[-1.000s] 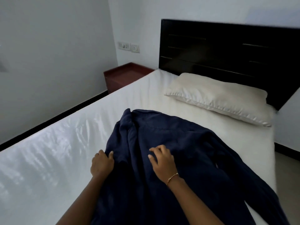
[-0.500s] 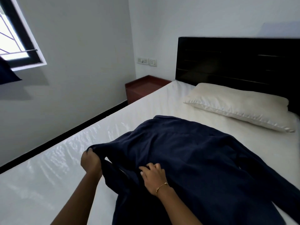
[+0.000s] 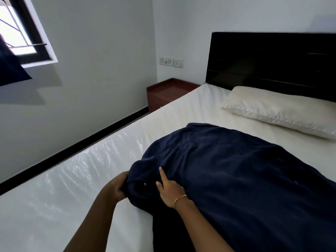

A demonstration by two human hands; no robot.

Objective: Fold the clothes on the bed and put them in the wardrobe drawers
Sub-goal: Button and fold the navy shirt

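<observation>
A large navy blue garment (image 3: 236, 170) lies spread over the white bed (image 3: 72, 188), reaching from mid-mattress to the lower right edge of the view. My left hand (image 3: 118, 187) grips a bunched fold at the garment's left edge. My right hand (image 3: 168, 190), with a thin gold bracelet on the wrist, rests on the cloth just right of that fold, its forefinger stretched out and pressing down. The fingertips of my left hand are hidden under the fabric.
A white pillow (image 3: 278, 110) lies against the black headboard (image 3: 272, 60). A reddish bedside cabinet (image 3: 167, 91) stands in the corner. A window (image 3: 20, 33) with a dark blue curtain (image 3: 11, 70) is at upper left. A narrow floor gap runs between bed and wall.
My left hand has pulled the garment's left part inward and now holds it bunched close to my right hand. The right forefinger has stretched out. The view has turned slightly left.
</observation>
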